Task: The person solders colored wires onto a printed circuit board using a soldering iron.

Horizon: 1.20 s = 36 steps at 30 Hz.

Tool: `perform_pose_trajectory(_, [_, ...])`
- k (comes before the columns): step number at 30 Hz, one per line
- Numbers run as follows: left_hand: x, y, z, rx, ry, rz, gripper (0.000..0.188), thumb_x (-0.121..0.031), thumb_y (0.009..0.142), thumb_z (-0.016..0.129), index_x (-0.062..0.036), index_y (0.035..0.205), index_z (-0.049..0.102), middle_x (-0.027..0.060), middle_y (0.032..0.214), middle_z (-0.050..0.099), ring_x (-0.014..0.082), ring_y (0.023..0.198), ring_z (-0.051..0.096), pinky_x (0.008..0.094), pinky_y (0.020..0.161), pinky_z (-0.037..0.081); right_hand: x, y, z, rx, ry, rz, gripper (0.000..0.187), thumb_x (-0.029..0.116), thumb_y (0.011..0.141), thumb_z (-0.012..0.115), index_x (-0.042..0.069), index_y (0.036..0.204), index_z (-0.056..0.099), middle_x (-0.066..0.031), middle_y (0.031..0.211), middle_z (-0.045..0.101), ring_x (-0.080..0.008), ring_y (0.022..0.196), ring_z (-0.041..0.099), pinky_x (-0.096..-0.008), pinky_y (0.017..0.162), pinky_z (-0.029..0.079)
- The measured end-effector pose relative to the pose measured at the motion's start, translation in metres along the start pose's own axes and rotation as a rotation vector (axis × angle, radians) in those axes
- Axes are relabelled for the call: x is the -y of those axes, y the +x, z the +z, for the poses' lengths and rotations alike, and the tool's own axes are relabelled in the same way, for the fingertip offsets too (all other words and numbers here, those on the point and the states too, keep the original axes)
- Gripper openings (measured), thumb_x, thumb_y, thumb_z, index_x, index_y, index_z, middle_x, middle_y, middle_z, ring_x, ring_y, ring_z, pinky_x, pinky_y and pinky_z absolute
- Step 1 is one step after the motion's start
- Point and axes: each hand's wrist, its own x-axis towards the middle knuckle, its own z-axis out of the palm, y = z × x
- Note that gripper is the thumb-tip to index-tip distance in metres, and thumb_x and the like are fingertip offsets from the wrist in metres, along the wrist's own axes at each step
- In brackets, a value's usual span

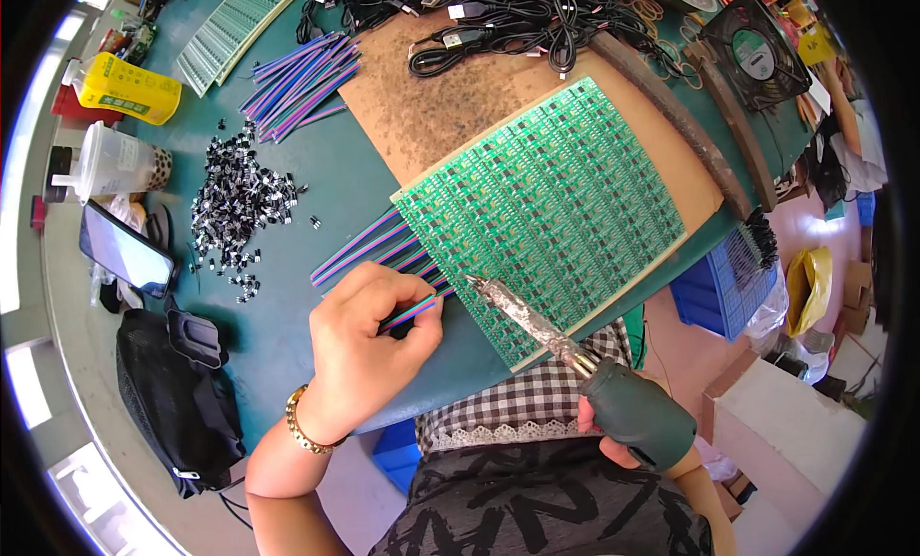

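Green table carries our panel; our left hand pinches a ribbon wire at its edge, our right hand grips the soldering iron.

Phone, yellow bottle, black fan, black pouch

Counter: teal-green top, curved edge in this view, surface worn. A brown board with scorch marks lies on it, a rusted metal bar along the board's far side. Floor: pinkish, visible to the right past the counter edge. A blue plastic crate sits under the counter there, with a yellow bag and cardboard boxes nearby. Strong daylight enters from the left rim. Lighting adequate.
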Motion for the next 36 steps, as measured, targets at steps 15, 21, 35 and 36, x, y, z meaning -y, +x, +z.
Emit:
perform_pose_trajectory(15, [0.003,-0.001,-0.001,0.024,0.011,0.025,0.011,0.001,0.069,0.073,-0.0033,0.077,0.067,0.0067,0.075,0.063,0.0191,0.064,0.062,0.0286,0.055,0.049,-0.005,0.003,-0.001,0.074,-0.156,0.107,0.030,0.025,0.068,0.076,0.009,0.092,0.068,-0.0065,0.074,0.066,-0.0307,0.063,0.065,-0.0390,0.057,0.051])
perform_pose_trajectory(21, [0.002,-0.001,-0.001,0.027,0.006,0.024,0.011,0.001,0.069,0.073,-0.0033,0.077,0.067,0.0066,0.074,0.062,0.0192,0.062,0.061,0.0288,0.054,0.048,-0.021,-0.008,0.005,-0.006,-0.114,0.102,0.036,0.024,0.066,0.077,0.009,0.097,0.068,-0.0067,0.073,0.065,-0.0297,0.062,0.064,-0.0377,0.056,0.050])
perform_pose_trajectory(35, [0.002,-0.003,-0.001,0.028,-0.034,-0.015,0.013,0.000,0.066,0.072,-0.0030,0.077,0.067,0.0065,0.074,0.062,0.0185,0.062,0.060,0.0284,0.054,0.047,-0.043,-0.025,0.003,0.028,-0.089,-0.067,0.027,0.017,0.081,0.063,0.002,0.103,0.060,-0.0044,0.084,0.057,-0.0136,0.072,0.055,-0.0270,0.065,0.047])
perform_pose_trajectory(36, [0.001,-0.002,-0.001,0.028,-0.025,-0.021,0.012,0.001,0.067,0.072,-0.0029,0.077,0.067,0.0066,0.074,0.062,0.0182,0.061,0.060,0.0281,0.054,0.047,-0.043,-0.024,0.003,0.027,-0.091,-0.066,0.027,0.017,0.081,0.063,0.002,0.103,0.060,-0.0044,0.084,0.057,-0.0136,0.072,0.055,-0.0270,0.065,0.047])
